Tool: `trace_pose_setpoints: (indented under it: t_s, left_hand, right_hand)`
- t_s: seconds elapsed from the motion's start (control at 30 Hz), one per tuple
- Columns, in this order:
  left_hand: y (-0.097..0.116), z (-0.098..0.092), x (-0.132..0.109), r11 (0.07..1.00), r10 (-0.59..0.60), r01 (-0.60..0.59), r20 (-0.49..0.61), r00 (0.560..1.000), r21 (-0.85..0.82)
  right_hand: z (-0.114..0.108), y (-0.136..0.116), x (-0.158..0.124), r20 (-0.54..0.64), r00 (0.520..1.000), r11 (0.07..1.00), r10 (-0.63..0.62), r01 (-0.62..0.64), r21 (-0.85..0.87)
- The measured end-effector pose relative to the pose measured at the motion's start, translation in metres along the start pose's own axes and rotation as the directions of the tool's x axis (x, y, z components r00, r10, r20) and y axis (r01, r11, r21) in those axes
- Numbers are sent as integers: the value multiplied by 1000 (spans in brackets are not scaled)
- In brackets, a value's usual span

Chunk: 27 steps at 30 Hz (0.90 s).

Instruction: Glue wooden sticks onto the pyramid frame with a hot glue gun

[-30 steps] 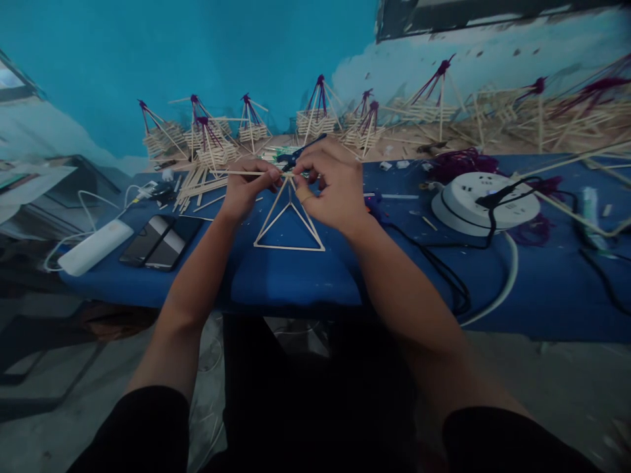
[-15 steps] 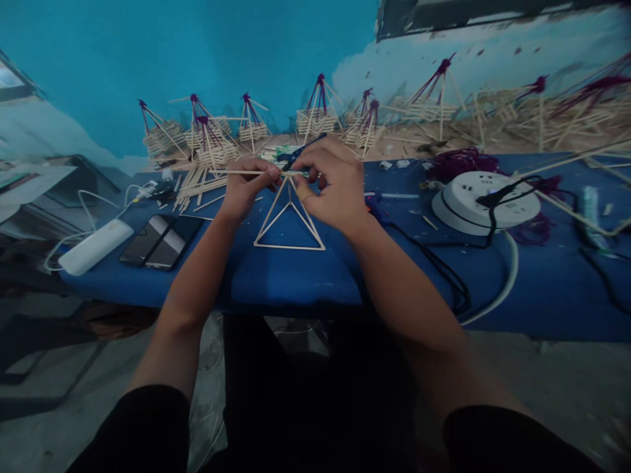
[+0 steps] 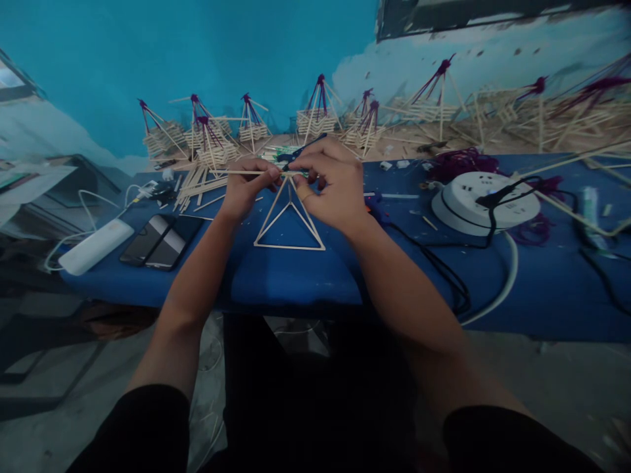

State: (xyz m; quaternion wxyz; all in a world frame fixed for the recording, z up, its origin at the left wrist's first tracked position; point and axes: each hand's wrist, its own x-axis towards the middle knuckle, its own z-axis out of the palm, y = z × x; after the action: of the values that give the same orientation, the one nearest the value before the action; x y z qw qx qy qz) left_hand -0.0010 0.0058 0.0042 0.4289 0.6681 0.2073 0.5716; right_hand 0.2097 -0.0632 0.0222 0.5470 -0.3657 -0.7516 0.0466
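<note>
A triangular pyramid frame of thin wooden sticks (image 3: 290, 247) stands on the blue table in front of me, its base edge toward me. At its apex both hands meet. My left hand (image 3: 248, 184) is closed on a thin wooden stick (image 3: 223, 172) lying level, its right end at the apex. The thumb and fingers of my right hand (image 3: 332, 184) are closed around the top of the frame, hiding part of the joint. Just behind the fingers lies a dark blue-handled tool (image 3: 302, 150), kind unclear.
Loose sticks (image 3: 197, 187) and phones (image 3: 162, 242) lie left, beside a white power bank (image 3: 96, 246). A round white power strip (image 3: 486, 203), black cables and purple yarn (image 3: 461, 161) are right. Stick models with purple tops (image 3: 315, 118) line the wall. A blue glue gun (image 3: 377, 207) sits near my right wrist.
</note>
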Motion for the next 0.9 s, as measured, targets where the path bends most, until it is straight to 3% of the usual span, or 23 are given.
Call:
trace_pose_setpoints:
  t_s: [0.4, 0.9]
  left_hand:
    - [0, 1, 1, 999, 39, -39, 6, 999, -20]
    - [-3, -1, 1, 999, 34, -34, 3, 999, -14]
  right_hand:
    - [4, 9, 0, -42, 985, 986, -167, 167, 10]
    - [3, 8, 0, -9, 996, 994, -92, 92, 51]
